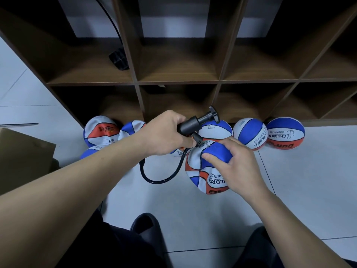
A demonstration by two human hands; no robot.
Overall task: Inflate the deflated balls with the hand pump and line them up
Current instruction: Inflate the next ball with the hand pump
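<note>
My left hand (164, 134) grips a black hand pump (195, 122) and pinches its needle nozzle (198, 141), whose thin tip touches a limp blue, white and orange ball (204, 171) on the floor. My right hand (235, 163) holds that ball from the right, thumb pressing its blue panel. The pump's black hose (162, 178) loops down to the floor. Three rounder balls lie in a row along the shelf's foot: one (216, 129) behind the pump, one (251, 133) to its right, one (286, 132) at the far right. Flat balls (100, 130) lie at the left.
A dark wooden cubby shelf (177, 82) stands right behind the balls, with a black object (118, 59) and cable in one cubby. A cardboard box (23, 155) sits at the left. My dark slipper (144, 223) and knees are at the bottom, on pale floor tiles (309, 190).
</note>
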